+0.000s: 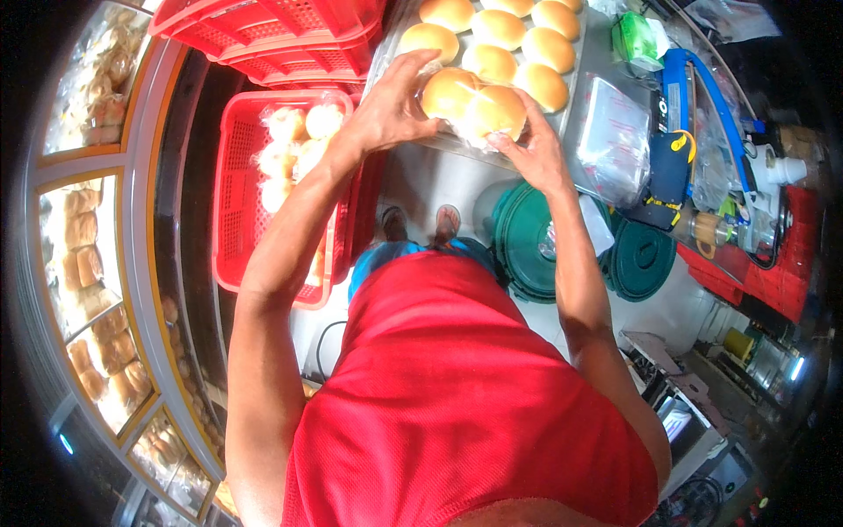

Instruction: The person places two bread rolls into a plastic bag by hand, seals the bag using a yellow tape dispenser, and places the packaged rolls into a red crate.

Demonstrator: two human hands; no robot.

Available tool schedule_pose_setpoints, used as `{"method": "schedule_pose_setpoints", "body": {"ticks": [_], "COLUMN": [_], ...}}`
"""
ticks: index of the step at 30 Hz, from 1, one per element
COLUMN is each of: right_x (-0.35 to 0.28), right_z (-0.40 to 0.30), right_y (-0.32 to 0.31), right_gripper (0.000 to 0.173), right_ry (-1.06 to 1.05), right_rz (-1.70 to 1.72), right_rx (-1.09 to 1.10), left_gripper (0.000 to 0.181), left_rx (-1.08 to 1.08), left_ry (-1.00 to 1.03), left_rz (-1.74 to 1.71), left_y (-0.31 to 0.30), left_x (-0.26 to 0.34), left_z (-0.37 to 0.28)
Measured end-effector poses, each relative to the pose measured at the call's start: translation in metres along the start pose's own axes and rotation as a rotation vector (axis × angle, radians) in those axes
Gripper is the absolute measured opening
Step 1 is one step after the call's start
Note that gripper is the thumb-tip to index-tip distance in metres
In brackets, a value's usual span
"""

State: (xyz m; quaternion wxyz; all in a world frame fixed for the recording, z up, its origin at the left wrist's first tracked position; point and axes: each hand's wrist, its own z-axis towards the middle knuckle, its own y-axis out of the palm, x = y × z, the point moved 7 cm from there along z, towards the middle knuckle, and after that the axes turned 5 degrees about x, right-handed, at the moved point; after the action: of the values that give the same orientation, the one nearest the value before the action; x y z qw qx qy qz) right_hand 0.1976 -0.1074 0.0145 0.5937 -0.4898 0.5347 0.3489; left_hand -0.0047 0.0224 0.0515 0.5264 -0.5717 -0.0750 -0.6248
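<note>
Two golden round buns in a clear plastic bag [473, 104] are held up over the near edge of a metal baking tray [570, 99]. My left hand [390, 99] curves around the bag's left end, its thumb below and fingers above. At the right end, my right hand [541, 148] grips the bag, thumb at the near side and fingers partly hidden behind it. Several unbagged buns [498, 28] lie in rows on the tray. To the right of the tray is a stack of clear plastic bags [614, 138].
A red plastic crate [230, 197] with bagged buns stands at left, below more red crates [296, 33]. Green lidded bins [527, 240] are on the floor. A blue-handled appliance, probably a bag sealer [676, 92], lies at right. Glass display shelves [138, 197] hold bread at far left.
</note>
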Motion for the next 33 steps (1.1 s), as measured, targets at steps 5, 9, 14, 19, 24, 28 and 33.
{"method": "schedule_pose_setpoints", "body": {"ticks": [5, 9, 14, 19, 24, 28, 33], "right_x": [-0.011, -0.016, -0.049, -0.031, -0.007, 0.003, -0.008], "right_z": [-0.001, -0.003, -0.002, 0.002, 0.003, 0.002, 0.006], "right_y": [0.005, 0.007, 0.016, 0.004, 0.007, 0.006, 0.011], "right_gripper": [0.092, 0.096, 0.097, 0.091, 0.089, 0.084, 0.078], "right_ry": [-0.077, -0.125, -0.212, -0.211, -0.103, -0.094, -0.09], "right_rz": [-0.184, -0.283, -0.381, -0.22, -0.19, -0.061, -0.129], "right_rx": [-0.015, -0.011, -0.03, -0.006, -0.024, -0.011, -0.008], "left_gripper": [0.108, 0.106, 0.101, 0.107, 0.105, 0.101, 0.102], "left_rx": [-0.009, -0.206, -0.201, 0.054, -0.071, -0.049, -0.078], "left_ry": [-0.113, -0.109, -0.05, -0.155, -0.339, -0.386, -0.071], "left_rz": [0.111, 0.189, 0.06, -0.206, -0.073, -0.164, 0.39], "left_y": [0.0, 0.01, 0.009, -0.006, 0.005, 0.003, 0.008], "left_x": [-0.025, 0.006, 0.007, 0.002, -0.028, -0.033, -0.025], "left_z": [-0.024, 0.003, 0.01, -0.004, -0.016, -0.018, -0.029]}}
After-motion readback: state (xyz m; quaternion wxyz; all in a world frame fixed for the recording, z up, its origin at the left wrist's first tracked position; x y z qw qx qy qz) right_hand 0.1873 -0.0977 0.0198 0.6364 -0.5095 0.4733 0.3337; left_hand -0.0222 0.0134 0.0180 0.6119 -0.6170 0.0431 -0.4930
